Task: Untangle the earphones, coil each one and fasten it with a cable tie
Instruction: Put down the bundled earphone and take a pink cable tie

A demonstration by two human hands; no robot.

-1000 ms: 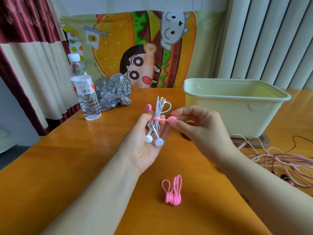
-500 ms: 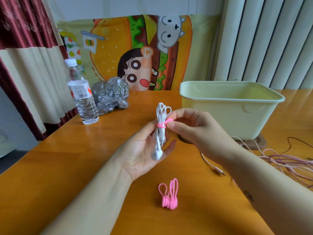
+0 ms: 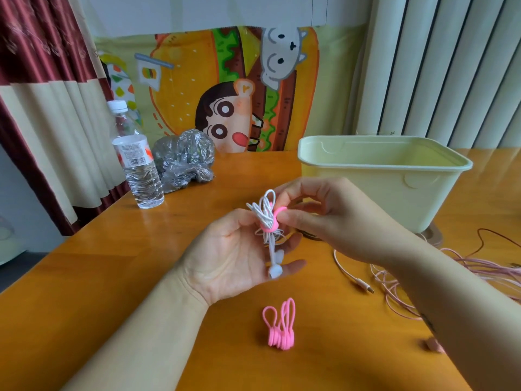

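Above the orange bench (image 3: 98,277), the left hand (image 3: 228,258) holds the white earphones (image 3: 263,210) and the right hand (image 3: 332,218) pinches their pink cable tie (image 3: 269,227). Red curtains (image 3: 42,108) hang at the left.

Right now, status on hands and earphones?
Left hand holds coiled white earphones. Right hand pinches pink tie wrapped round them. Pink earphones tangled at right. Nothing blocking.

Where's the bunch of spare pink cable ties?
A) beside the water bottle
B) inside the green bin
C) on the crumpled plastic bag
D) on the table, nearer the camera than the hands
D: the spare cable ties lie on the wooden table, below the left hand and right hand in the head view.
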